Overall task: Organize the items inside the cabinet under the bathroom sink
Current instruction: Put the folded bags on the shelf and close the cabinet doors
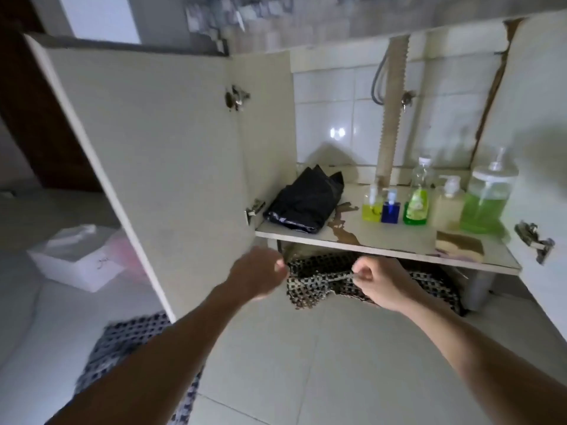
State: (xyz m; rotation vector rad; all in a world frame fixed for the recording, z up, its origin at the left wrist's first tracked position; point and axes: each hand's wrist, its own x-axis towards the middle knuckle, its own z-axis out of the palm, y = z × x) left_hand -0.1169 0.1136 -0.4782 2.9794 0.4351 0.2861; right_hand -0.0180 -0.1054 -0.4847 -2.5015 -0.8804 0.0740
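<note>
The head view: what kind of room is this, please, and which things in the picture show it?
Most likely a bathroom, at the open cabinet under a sink. A ribbed drain hose runs down a white tiled wall, and soap pump bottles stand in a row on the cabinet shelf.

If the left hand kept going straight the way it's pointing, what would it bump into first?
Probably the checkered mat bunched on the floor under the shelf. The left hand points forward and right toward it, and it looks very close, though depth is hard to judge.
</note>
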